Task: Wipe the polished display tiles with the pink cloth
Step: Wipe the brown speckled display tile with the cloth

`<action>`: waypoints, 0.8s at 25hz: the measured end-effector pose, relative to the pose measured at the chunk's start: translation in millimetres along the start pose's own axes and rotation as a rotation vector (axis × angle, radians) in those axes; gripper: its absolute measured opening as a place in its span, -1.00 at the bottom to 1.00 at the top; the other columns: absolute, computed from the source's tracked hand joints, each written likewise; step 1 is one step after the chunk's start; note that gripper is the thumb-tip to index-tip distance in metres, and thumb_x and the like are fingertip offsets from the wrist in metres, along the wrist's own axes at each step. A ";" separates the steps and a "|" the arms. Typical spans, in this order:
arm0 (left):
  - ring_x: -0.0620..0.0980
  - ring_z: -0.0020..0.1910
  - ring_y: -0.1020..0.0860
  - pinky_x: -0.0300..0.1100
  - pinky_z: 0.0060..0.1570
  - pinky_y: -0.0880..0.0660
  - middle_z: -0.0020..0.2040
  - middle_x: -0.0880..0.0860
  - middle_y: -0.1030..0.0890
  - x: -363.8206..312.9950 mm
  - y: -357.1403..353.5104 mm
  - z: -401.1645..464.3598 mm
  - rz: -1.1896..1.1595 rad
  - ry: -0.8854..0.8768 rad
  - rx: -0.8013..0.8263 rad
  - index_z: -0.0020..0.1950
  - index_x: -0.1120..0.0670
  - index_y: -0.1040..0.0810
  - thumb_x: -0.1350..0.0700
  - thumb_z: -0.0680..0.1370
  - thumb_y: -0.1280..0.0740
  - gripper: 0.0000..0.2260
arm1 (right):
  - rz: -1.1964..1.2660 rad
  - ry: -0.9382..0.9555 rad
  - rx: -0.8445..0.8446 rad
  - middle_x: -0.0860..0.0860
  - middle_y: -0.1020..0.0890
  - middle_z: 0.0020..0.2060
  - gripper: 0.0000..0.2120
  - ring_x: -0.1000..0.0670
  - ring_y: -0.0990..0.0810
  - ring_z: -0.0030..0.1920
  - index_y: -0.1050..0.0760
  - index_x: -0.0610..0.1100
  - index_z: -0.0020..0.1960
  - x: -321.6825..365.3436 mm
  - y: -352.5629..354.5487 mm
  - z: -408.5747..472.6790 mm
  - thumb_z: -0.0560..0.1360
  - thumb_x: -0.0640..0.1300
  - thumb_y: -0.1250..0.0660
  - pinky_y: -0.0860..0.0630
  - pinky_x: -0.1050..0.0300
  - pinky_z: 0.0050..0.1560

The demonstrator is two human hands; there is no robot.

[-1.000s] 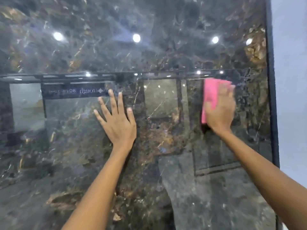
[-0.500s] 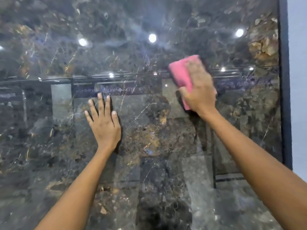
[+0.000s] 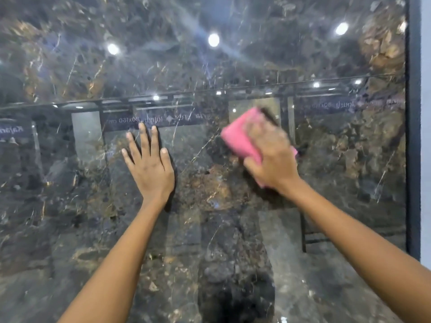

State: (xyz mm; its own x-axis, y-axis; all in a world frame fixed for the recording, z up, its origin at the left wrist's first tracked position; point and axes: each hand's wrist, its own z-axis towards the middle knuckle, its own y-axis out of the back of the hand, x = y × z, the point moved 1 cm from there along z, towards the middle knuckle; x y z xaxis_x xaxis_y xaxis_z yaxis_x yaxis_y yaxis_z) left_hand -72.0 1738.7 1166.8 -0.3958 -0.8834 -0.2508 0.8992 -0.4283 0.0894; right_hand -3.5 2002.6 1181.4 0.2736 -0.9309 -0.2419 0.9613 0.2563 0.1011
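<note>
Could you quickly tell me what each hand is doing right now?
Left hand: open, flat on the tile.
Right hand: holding the pink cloth.

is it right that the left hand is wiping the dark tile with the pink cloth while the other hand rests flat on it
Not quite. In the head view, the right hand holds the pink cloth against the dark tile, while the left hand rests flat on it, fingers spread.

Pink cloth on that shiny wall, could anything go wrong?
The left hand presses bare and flat on the polished tile, so it may leave prints needing another wipe. The pink cloth sits partly bunched under the right hand, blurred mid-swipe; it might slip or miss patches.
</note>
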 end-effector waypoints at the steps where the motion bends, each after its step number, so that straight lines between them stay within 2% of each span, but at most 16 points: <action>1: 0.17 0.58 0.06 0.19 0.50 0.13 0.61 0.02 -0.02 0.1 -0.1 1.7 0.009 -0.008 0.007 0.61 0.01 -0.06 0.01 0.66 0.01 -0.50 | 0.011 -0.262 -0.084 -0.14 -0.30 0.47 -0.32 -0.10 -0.20 0.49 -0.24 -0.16 0.50 -3.4 4.8 29.5 0.40 -0.09 -0.24 -0.13 -0.10 0.47; 2: 0.18 0.58 0.06 0.21 0.50 0.13 0.61 0.03 -0.01 -0.1 0.8 4.1 0.020 -0.023 0.018 0.60 0.01 -0.05 0.00 0.65 0.01 -0.50 | 0.004 -0.395 -0.108 -0.11 -0.24 0.50 -0.32 -0.09 -0.14 0.52 -0.22 -0.14 0.52 4.0 3.2 47.0 0.41 -0.07 -0.22 -0.06 -0.09 0.48; 3: 0.19 0.57 0.07 0.22 0.49 0.15 0.61 0.05 -0.01 -0.1 2.1 5.7 0.026 -0.047 0.029 0.60 0.00 -0.04 -0.02 0.65 0.02 -0.49 | -0.028 -0.356 -0.092 -0.11 -0.20 0.52 -0.30 -0.09 -0.11 0.53 -0.21 -0.13 0.53 17.6 -5.9 49.4 0.40 -0.06 -0.23 0.00 -0.05 0.48; 6: 0.22 0.57 0.08 0.19 0.45 0.28 0.61 0.11 -0.01 4.0 6.5 -12.9 -0.023 -0.098 0.050 0.60 0.00 -0.04 -0.11 0.65 -0.01 -0.47 | -0.066 0.193 0.139 -0.11 -0.24 0.50 -0.25 -0.11 -0.16 0.52 -0.24 -0.14 0.51 72.9 -40.9 -25.6 0.34 -0.02 -0.27 -0.01 -0.08 0.49; 9: 0.21 0.57 0.06 0.25 0.44 0.20 0.60 0.10 -0.04 20.7 10.0 -80.5 -0.046 -0.011 0.073 0.59 0.00 -0.08 -0.13 0.66 0.00 -0.48 | -0.106 0.646 0.461 -0.06 -0.22 0.51 -0.23 -0.09 -0.11 0.53 -0.17 -0.11 0.54 98.3 -42.6 -131.5 0.36 0.02 -0.27 0.06 -0.06 0.53; 10: 0.21 0.57 0.06 0.27 0.44 0.17 0.60 0.07 -0.04 29.5 9.7 -104.1 -0.034 -0.009 0.101 0.59 0.00 -0.08 -0.13 0.66 0.01 -0.48 | -0.088 0.747 0.500 -0.06 -0.25 0.50 -0.24 -0.09 -0.13 0.52 -0.16 -0.12 0.53 91.4 -37.3 -141.4 0.37 0.02 -0.26 0.07 -0.04 0.52; 11: 0.21 0.57 0.06 0.29 0.45 0.14 0.60 0.05 -0.04 38.6 7.9 -121.5 -0.012 -0.028 0.134 0.59 -0.01 -0.08 -0.14 0.66 0.03 -0.49 | -0.069 0.770 0.465 -0.07 -0.31 0.47 -0.28 -0.11 -0.17 0.49 -0.19 -0.13 0.50 78.7 -30.5 -136.2 0.37 0.01 -0.24 0.02 -0.03 0.51; 12: 0.21 0.57 0.07 0.30 0.45 0.12 0.60 0.03 -0.03 47.0 5.0 -132.4 0.014 -0.056 0.159 0.59 -0.01 -0.08 -0.15 0.66 0.05 -0.49 | -0.068 0.669 0.373 -0.10 -0.37 0.43 -0.31 -0.13 -0.22 0.46 -0.25 -0.14 0.47 61.5 -23.4 -120.5 0.36 0.00 -0.24 -0.06 -0.03 0.47; 13: 0.20 0.57 0.07 0.29 0.45 0.12 0.60 0.01 -0.02 52.8 1.4 -137.1 0.037 -0.080 0.165 0.60 -0.01 -0.08 -0.15 0.66 0.07 -0.48 | -0.085 0.461 0.254 -0.14 -0.40 0.41 -0.33 -0.15 -0.26 0.43 -0.31 -0.15 0.45 40.6 -16.0 -98.1 0.35 -0.01 -0.25 -0.12 -0.02 0.43; 15: 0.20 0.57 0.07 0.25 0.46 0.14 0.60 -0.01 0.00 54.6 -2.9 -136.3 0.067 -0.086 0.147 0.60 0.00 -0.09 -0.15 0.67 0.08 -0.49 | -0.123 -0.088 0.006 -0.16 -0.33 0.45 -0.32 -0.13 -0.22 0.46 -0.30 -0.14 0.47 -0.8 4.4 -56.1 0.36 -0.04 -0.26 -0.13 0.07 0.38; 16: 0.20 0.56 0.06 0.24 0.46 0.15 0.59 -0.01 0.00 52.8 -3.0 -135.7 0.071 -0.077 0.132 0.60 0.01 -0.10 -0.14 0.67 0.08 -0.49 | -0.135 -0.348 -0.082 -0.13 -0.27 0.49 -0.30 -0.11 -0.18 0.49 -0.26 -0.12 0.50 -8.3 9.5 -51.1 0.38 -0.05 -0.26 -0.13 0.04 0.38; 17: 0.21 0.56 0.06 0.24 0.46 0.15 0.59 0.00 0.01 51.9 -3.5 -136.3 0.066 -0.071 0.120 0.60 0.02 -0.10 -0.14 0.67 0.08 -0.49 | -0.152 -0.528 -0.128 -0.10 -0.22 0.51 -0.30 -0.09 -0.15 0.51 -0.22 -0.11 0.52 -3.8 7.9 -59.5 0.39 -0.06 -0.24 -0.14 -0.03 0.38; 18: 0.21 0.56 0.06 0.24 0.46 0.16 0.59 0.00 0.01 52.8 -4.3 -138.5 0.053 -0.069 0.116 0.60 0.02 -0.10 -0.14 0.67 0.08 -0.49 | -0.164 -0.600 -0.139 -0.09 -0.20 0.52 -0.28 -0.09 -0.12 0.52 -0.20 -0.12 0.53 9.0 0.4 -82.2 0.39 -0.06 -0.24 -0.14 -0.05 0.39; 19: 0.21 0.56 0.06 0.25 0.46 0.16 0.59 0.00 0.01 54.4 -5.4 -140.3 0.041 -0.075 0.115 0.60 0.02 -0.10 -0.13 0.67 0.08 -0.49 | -0.158 -0.536 -0.111 -0.09 -0.17 0.53 -0.25 -0.08 -0.09 0.53 -0.17 -0.14 0.53 28.2 -9.9 -115.6 0.37 -0.06 -0.25 -0.11 -0.04 0.40; 20: 0.22 0.56 0.05 0.26 0.46 0.15 0.59 0.00 0.00 55.3 -5.8 -140.7 0.037 -0.086 0.111 0.60 0.02 -0.10 -0.13 0.67 0.08 -0.49 | -0.146 -0.352 -0.022 -0.08 -0.12 0.54 -0.19 -0.08 -0.05 0.54 -0.12 -0.14 0.54 50.8 -21.4 -154.8 0.33 -0.05 -0.29 -0.08 0.00 0.43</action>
State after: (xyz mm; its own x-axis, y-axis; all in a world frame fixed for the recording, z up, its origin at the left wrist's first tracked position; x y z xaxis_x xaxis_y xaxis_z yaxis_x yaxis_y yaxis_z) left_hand -72.9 1719.2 1016.8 -0.3818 -0.9098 -0.1625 0.8892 -0.4096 0.2038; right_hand -5.2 1990.1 1017.6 0.1094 -0.9895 0.0941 0.9908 0.1161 0.0688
